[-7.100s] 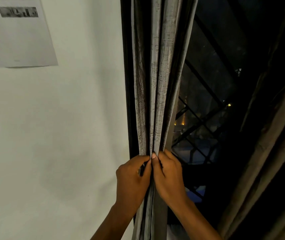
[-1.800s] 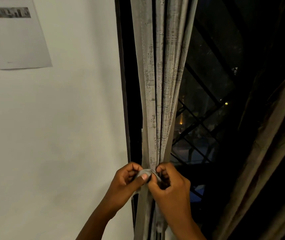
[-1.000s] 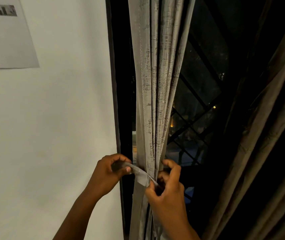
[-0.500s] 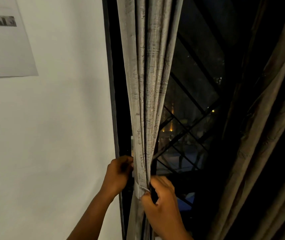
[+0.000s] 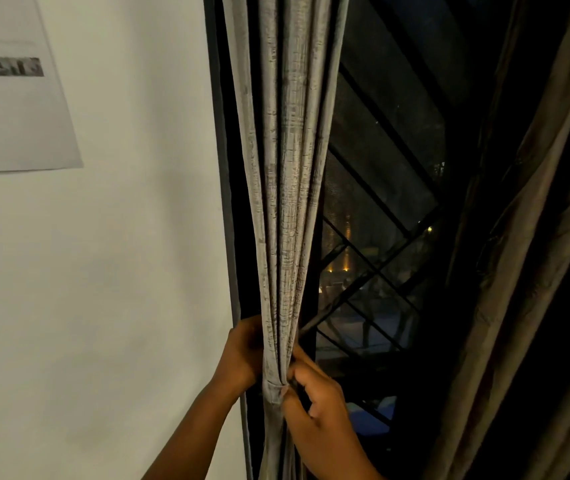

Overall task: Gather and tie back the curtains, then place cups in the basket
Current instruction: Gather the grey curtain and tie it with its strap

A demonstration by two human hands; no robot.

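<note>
Vs. half a sec earlier, the left hand had slid in behind the grey woven curtain, fingers hidden, so grip can't be told. The fabric tie-back band wrapped the pleated bundle at lower centre; the right hand pinched its edge. A second, brownish curtain hung at right in shadow. No cups or basket in frame.

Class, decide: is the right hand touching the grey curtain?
Touching. In the head view, the right hand has its fingertips pressed against the grey curtain.
</note>
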